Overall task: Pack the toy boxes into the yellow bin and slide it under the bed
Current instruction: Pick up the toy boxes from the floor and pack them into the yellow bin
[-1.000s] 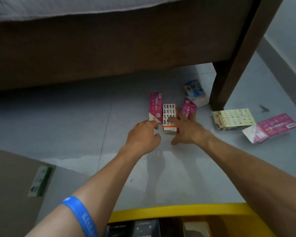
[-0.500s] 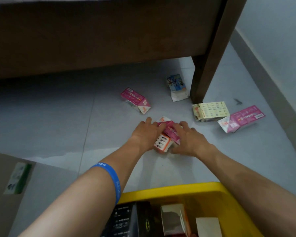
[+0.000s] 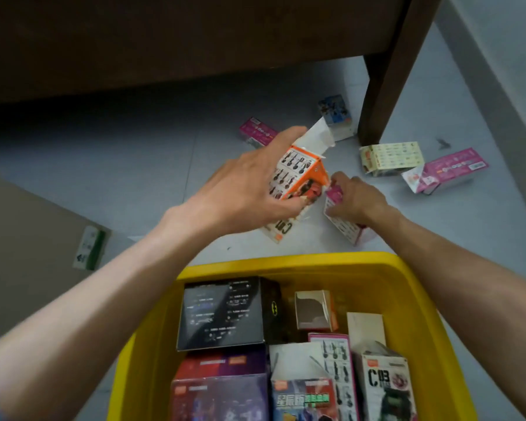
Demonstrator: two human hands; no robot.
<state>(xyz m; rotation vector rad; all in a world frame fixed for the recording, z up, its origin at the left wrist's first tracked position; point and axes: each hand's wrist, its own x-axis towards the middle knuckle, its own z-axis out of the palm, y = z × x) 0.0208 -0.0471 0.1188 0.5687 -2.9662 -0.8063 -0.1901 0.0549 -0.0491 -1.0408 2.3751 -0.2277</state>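
Note:
My left hand [image 3: 249, 189] grips an orange and white toy box [image 3: 298, 173] lifted off the floor, its white flap open at the top. My right hand [image 3: 356, 197] holds a pink and white toy box [image 3: 343, 226] low over the floor, just beyond the bin. The yellow bin [image 3: 286, 264] sits at the bottom of the view with several toy boxes packed inside, among them a black box [image 3: 225, 314]. More boxes lie on the floor: a pink box [image 3: 255, 132], a blue box [image 3: 336, 112], a cream box [image 3: 392, 156] and a pink flat box [image 3: 450, 168].
The dark wooden bed frame [image 3: 164, 41] spans the top, with its leg [image 3: 386, 86] at the right and a shadowed gap beneath. A brown cardboard sheet [image 3: 28, 238] lies on the left floor. A grey wall [image 3: 498, 41] runs along the right.
Both hands have drawn back toward the bin. The left hand has lifted the orange and white box off the floor, and the right hand now holds the pink and white one separately.

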